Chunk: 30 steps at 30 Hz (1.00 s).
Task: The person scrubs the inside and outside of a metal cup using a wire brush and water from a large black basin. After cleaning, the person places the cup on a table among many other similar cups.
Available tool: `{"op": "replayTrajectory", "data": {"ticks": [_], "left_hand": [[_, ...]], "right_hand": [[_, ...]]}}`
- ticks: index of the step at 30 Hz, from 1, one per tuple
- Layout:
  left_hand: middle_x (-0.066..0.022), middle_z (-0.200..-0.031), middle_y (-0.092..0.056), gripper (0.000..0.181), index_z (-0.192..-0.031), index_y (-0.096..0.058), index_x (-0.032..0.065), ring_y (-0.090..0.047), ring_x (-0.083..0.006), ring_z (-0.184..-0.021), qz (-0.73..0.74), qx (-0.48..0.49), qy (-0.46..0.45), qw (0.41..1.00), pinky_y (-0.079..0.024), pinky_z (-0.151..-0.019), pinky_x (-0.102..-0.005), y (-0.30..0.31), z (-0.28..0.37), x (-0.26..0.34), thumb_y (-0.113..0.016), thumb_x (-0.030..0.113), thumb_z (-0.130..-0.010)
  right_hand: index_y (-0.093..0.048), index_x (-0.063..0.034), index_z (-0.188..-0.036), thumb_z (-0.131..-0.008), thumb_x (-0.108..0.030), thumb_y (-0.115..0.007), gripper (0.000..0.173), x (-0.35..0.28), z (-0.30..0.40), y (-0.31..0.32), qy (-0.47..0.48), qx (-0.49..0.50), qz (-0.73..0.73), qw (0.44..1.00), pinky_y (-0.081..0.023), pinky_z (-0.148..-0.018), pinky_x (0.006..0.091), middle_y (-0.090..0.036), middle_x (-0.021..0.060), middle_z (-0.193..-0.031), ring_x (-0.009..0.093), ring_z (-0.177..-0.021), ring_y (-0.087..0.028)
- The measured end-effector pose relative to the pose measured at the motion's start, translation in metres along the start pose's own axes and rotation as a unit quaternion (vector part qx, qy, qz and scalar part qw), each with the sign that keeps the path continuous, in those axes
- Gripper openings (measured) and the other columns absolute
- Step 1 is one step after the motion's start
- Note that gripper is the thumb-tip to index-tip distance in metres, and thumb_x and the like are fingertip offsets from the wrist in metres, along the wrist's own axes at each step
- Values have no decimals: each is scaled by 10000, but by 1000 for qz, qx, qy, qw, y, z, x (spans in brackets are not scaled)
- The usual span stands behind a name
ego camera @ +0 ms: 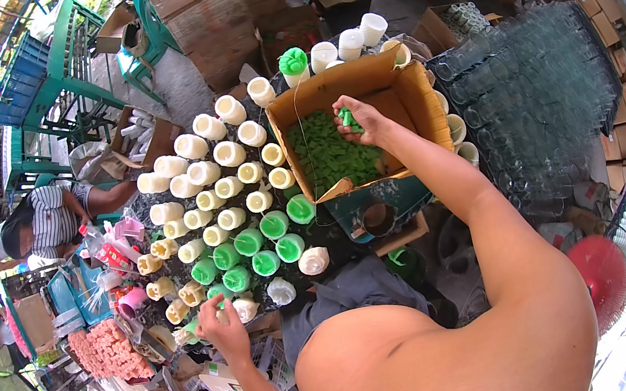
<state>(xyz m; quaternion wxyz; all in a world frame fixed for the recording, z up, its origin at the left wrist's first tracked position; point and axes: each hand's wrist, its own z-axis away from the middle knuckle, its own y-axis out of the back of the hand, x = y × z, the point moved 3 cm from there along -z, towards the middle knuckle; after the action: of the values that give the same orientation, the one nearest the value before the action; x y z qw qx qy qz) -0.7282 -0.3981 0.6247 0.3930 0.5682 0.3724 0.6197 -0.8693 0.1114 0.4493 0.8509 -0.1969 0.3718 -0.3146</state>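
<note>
My right hand (361, 121) is inside an open cardboard box (363, 185), closed around some small green wax-like pieces (348, 120). A heap of similar green pieces (331, 153) covers much of the box's bottom. To the left, my left hand (223, 328) hovers by the table's near edge with fingers apart. Near it are a white flower-shaped candle (245, 309) and a green candle (225, 291); I cannot tell if it touches either. Rows of cream pillar candles (229, 154) stand on the table, with several green-topped candles (248, 241) nearer me.
Clear glass vessels (528, 90) crowd the surface at right. A dark cup (378, 219) sits below the box. A red fan (602, 280) stands at lower right. Pinkish pieces (111, 354) are stacked at left, and a person in a striped shirt (52, 216) sits beyond the table.
</note>
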Motion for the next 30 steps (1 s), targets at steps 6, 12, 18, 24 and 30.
{"op": "replayTrajectory", "data": {"ticks": [6, 12, 18, 24, 30], "left_hand": [[-94, -1024, -727, 190, -1093, -731, 64, -693, -295, -914, 129, -50, -266, 954, -485, -864, -409, -38, -56, 175, -777, 121, -918], [-156, -1062, -686, 242, -1145, -700, 48, -704, -380, -926, 210, -72, -348, 911, -552, -813, -472, -141, -115, 299, -769, 133, -929], [-155, -1072, -666, 230, -1145, -696, 74, -707, -396, -963, 182, -120, -294, 930, -561, -814, -506, -186, -131, 319, -754, 168, -943], [-182, -970, -690, 147, -1075, -691, -24, -706, -369, -871, 200, -133, -296, 924, -554, -806, -454, -196, -143, 307, -718, 86, -983], [-60, -979, -738, 213, -1227, -708, -32, -654, -132, -842, 292, -218, -178, 914, -543, -777, -308, -188, -152, 292, -640, 104, -1078]], "right_hand": [[-584, -167, -879, -952, -325, -683, 200, 0, 23, -15, -4, -12, -72, 997, -286, -389, 234, -556, -3, -727, 115, -543, -525], [-620, -176, -904, -963, -339, -692, 188, 12, 37, -31, 27, -23, -142, 989, -381, -439, 248, -600, 0, -768, 129, -608, -581], [-684, -207, -929, -940, -377, -711, 173, 29, 48, -20, 80, 87, -135, 984, -402, -594, 341, -641, -39, -890, 107, -761, -578], [-665, -155, -937, -961, -330, -688, 178, 39, 54, -23, 68, 122, -107, 984, -351, -479, 298, -643, 8, -856, 119, -617, -571], [-596, -134, -987, -982, -359, -692, 245, 44, 44, 0, 61, 72, -231, 968, -319, -406, 238, -584, 21, -784, 116, -570, -562]]}}
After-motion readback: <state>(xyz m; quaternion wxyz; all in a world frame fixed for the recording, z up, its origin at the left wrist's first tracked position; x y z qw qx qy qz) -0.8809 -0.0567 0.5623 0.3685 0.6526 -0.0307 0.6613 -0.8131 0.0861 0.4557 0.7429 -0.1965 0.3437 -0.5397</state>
